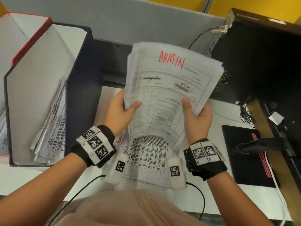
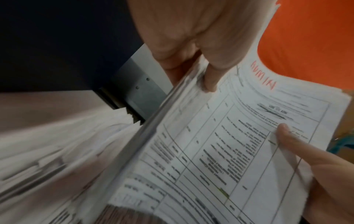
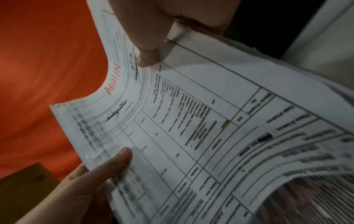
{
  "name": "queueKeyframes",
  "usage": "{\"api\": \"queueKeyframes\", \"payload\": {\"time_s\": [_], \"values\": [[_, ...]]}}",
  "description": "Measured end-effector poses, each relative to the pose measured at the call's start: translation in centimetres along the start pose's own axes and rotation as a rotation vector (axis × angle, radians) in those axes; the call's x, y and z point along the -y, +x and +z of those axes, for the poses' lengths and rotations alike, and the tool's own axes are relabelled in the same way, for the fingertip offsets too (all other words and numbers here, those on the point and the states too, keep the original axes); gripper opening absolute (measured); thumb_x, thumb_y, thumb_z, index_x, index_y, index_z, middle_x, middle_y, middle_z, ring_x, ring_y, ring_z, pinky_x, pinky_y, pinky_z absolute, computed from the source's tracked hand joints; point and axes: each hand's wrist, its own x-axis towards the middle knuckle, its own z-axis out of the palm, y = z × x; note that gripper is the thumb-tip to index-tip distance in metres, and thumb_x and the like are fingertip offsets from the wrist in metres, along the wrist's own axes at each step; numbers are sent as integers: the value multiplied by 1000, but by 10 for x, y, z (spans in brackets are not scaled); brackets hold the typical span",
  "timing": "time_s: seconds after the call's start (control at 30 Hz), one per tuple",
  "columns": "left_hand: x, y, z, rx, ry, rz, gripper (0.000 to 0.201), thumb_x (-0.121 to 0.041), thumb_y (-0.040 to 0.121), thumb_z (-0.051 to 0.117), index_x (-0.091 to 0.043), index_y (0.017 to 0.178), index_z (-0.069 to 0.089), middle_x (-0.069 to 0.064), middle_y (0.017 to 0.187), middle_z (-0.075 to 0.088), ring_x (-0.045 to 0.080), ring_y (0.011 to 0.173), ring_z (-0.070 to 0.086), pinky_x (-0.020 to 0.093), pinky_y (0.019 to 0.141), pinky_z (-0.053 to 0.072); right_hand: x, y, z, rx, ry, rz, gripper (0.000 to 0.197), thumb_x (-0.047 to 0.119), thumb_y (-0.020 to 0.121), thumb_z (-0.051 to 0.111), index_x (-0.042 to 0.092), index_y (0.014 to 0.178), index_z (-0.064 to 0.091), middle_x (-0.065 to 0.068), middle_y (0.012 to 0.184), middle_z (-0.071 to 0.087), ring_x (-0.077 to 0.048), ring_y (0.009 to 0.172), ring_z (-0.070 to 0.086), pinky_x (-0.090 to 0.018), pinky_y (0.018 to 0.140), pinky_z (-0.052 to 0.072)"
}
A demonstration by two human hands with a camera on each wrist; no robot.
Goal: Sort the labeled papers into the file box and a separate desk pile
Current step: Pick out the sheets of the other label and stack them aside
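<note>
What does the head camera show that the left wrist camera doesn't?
Only the head view shows the dark blue file box with papers leaning inside it, the sheets lying on the desk under the hands, and both tagged wristbands. Only the left wrist view shows the stack's edge close up, with sheets fanned apart below it. Both show the stack labeled ADMIN in red, with the left hand and right hand each gripping it, thumb on top.

The file box [image 1: 78,88] stands open-topped at left, papers [image 1: 52,128] leaning on its right wall, room left of them. A stack [image 1: 146,157] covers the desk [image 1: 32,180] centre; a notebook [image 1: 244,154] lies right.
</note>
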Motion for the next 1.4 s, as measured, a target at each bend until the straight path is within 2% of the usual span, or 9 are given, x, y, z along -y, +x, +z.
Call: {"api": "queueKeyframes", "payload": {"time_s": [0.23,0.47,0.73,0.87,1.0,1.1,1.2,1.3,1.4], "values": [[8,-18,2,43,34,-153,24,-17,84,66,-13,108,64,-15,92,64,-8,84,62,22,82,53,-11,-21,3,70,-5,132,28,9,75,75,28,88,60,19,79,68,8,78,66,-9,66,52],[19,-11,5,-4,0,-196,28,-19,82,67,-10,108,65,-13,93,65,-11,81,61,3,65,48,-22,-21,2,72,-48,128,25,13,75,76,27,91,64,15,84,72,2,84,68,-12,65,54],[-3,-2,-3,-113,65,-216,27,-16,82,69,-7,107,66,-2,98,68,7,86,65,11,69,51,-19,-12,18,74,-65,143,28,14,75,76,27,94,60,20,90,65,14,80,63,-4,66,49],[-46,17,-39,-147,127,-144,26,-16,81,69,-6,105,67,4,101,69,12,92,66,24,79,53,-4,-1,22,232,-79,37,34,9,78,72,23,104,56,6,103,67,3,91,66,-12,75,54],[-71,31,-101,-170,264,-212,16,-26,79,72,-15,80,60,-1,70,59,-4,55,56,7,50,43,-12,3,13,358,-209,70,35,15,75,74,25,103,56,-4,90,67,-11,79,65,-30,74,56],[-83,35,-159,-241,336,-375,54,-40,72,75,-17,118,57,2,105,65,17,94,61,28,79,50,-32,-2,-3,405,-286,141,35,31,67,75,35,97,57,-3,87,67,-12,78,63,-27,71,55],[-95,28,-211,-291,506,-470,67,-53,62,76,-29,120,56,-5,107,65,20,97,60,38,83,48,-60,-4,-19,373,-393,168,37,28,67,78,31,98,58,-7,89,67,-9,77,62,-12,64,52],[-98,21,-241,-336,606,-578,47,-53,57,79,-24,93,66,0,88,68,20,77,62,32,67,50,-86,-7,-34,296,-530,223,41,20,69,80,20,103,57,-18,97,62,-22,81,58,-27,76,50],[-84,18,-241,-319,830,-613,47,-45,61,80,-14,92,63,6,82,63,22,69,56,27,54,41,-105,-15,-46,287,-708,273,54,21,68,81,12,115,55,-16,100,56,-33,92,56,-39,86,45]]}}
